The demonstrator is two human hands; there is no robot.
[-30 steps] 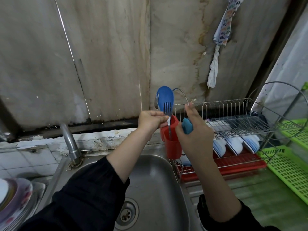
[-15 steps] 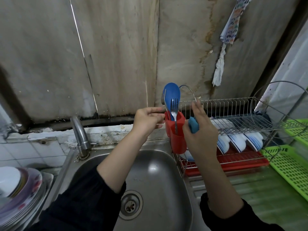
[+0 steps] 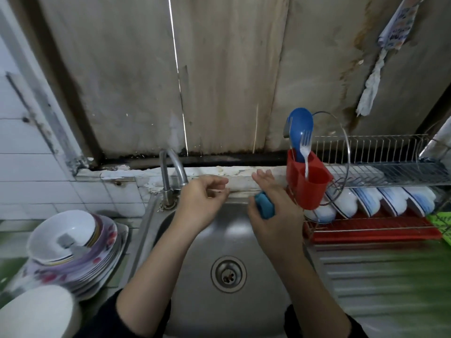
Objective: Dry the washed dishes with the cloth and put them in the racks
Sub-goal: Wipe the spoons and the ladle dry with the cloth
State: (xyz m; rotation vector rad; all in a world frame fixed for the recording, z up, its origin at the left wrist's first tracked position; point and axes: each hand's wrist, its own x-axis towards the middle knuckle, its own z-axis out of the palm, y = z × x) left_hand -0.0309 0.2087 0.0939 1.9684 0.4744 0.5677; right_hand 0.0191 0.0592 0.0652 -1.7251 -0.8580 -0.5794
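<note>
A red cutlery holder (image 3: 305,189) hangs on the left end of the wire dish rack (image 3: 380,164). In it stand a silver fork (image 3: 305,147) and a blue plastic spoon (image 3: 299,128). My left hand (image 3: 202,203) hovers over the sink near the tap, fingers loosely curled and holding nothing. My right hand (image 3: 275,220) is just left of the holder, clear of it, and pinches a folded blue cloth (image 3: 264,206) under its thumb. Several white and blue bowls (image 3: 366,201) stand on edge in the rack's lower tier. A stack of washed plates (image 3: 97,259) topped by a white bowl (image 3: 63,232) sits left of the sink.
The steel sink (image 3: 195,301) with its drain (image 3: 228,274) lies below my hands, the tap (image 3: 170,172) at its back left. A red drip tray (image 3: 373,231) lies under the rack. A rag (image 3: 371,91) hangs on the wall. A white rounded object (image 3: 36,311) is at bottom left.
Both hands have drawn back from the red holder, down and to the left over the sink. The fork now stands in the holder. The view has swung left toward the plates.
</note>
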